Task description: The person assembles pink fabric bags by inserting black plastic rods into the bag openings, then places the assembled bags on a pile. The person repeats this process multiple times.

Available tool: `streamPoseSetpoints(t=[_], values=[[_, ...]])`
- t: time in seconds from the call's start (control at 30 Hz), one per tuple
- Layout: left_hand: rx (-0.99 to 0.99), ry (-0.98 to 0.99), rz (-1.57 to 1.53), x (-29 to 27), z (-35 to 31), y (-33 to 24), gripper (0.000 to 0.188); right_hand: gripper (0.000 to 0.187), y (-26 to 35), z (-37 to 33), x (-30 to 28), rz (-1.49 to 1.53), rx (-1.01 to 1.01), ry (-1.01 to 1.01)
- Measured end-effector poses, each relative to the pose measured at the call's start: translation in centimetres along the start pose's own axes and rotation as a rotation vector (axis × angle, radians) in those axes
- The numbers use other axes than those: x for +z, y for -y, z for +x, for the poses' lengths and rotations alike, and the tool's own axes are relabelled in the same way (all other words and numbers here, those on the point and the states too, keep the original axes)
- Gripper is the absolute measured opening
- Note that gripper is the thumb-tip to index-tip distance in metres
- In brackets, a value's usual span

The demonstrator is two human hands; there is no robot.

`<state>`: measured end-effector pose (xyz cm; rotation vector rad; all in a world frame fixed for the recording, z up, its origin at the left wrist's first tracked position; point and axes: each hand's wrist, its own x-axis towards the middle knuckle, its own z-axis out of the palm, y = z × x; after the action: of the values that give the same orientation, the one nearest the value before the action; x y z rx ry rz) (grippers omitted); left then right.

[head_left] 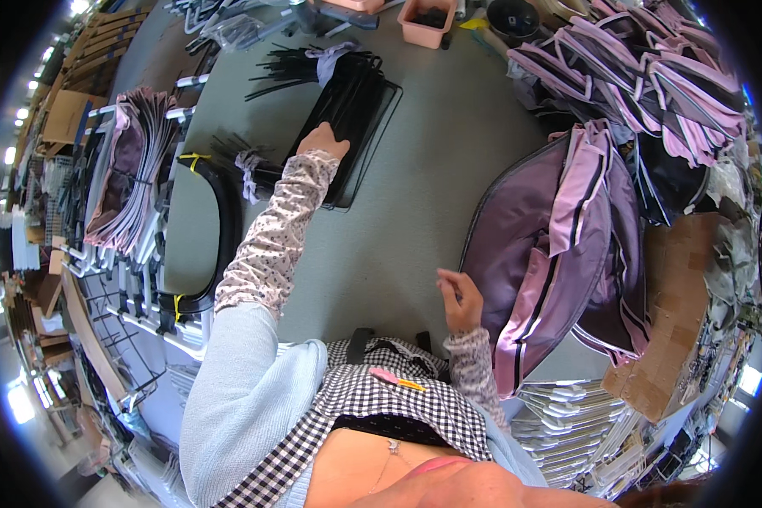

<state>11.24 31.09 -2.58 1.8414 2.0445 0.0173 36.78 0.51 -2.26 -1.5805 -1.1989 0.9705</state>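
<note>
My left hand [323, 142] reaches out to the far side of the table, its fingers closed at a thick bundle of long black strips [353, 106]. A pale lilac tie [330, 61] wraps that bundle near its far end, where loose ends fan out. Partly beneath it lies a thin black wire frame [366, 178]. Close to my body, my right hand [461, 303] hovers with loosely curled fingers and a gap between them; nothing shows in it. Just right of it rests a purple-and-pink fabric cover [538, 212] with black zips, apart from the fingers.
A smaller tied black bundle [262, 173] and a curved black tube [229, 229] with yellow ties lie left. Stacked fabric pieces [135, 173] hang beyond. More pink covers [626, 72], a cardboard box [665, 313] and white wire racks [567, 432] crowd the right. A pink bin [426, 32] stands far off.
</note>
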Motion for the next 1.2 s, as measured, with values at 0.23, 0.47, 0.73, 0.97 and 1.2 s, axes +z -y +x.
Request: streamPoseSetpoints(t=[0.23, 0.47, 0.73, 0.97, 1.2], values=[[0.200, 0.134, -0.117, 0.7, -3.4, -4.1, 0.041, 0.054, -5.1, 9.7, 11.4, -0.271, -0.335, 0.331], [0.499, 0.437, -0.481, -0.4, -20.0, -13.2, 0.030, 0.075, -9.3, 10.3, 7.7, 1.438, 0.358, 0.291], [0.788, 0.509, -0.608, 6.6, -33.8, -8.8, 0.031, 0.092, 1.1, 2.2, -10.8, 1.720, -0.212, 0.441], [0.839, 0.506, -0.699, 8.0, -32.9, -3.8, 0.044, 0.018, 9.3, -3.6, -5.4, 0.798, -0.169, 0.579], [0.916, 0.987, -1.154, 0.7, -34.1, -1.5, 0.071, 0.016, 5.7, -9.3, -0.9, 0.523, -0.300, 0.769]])
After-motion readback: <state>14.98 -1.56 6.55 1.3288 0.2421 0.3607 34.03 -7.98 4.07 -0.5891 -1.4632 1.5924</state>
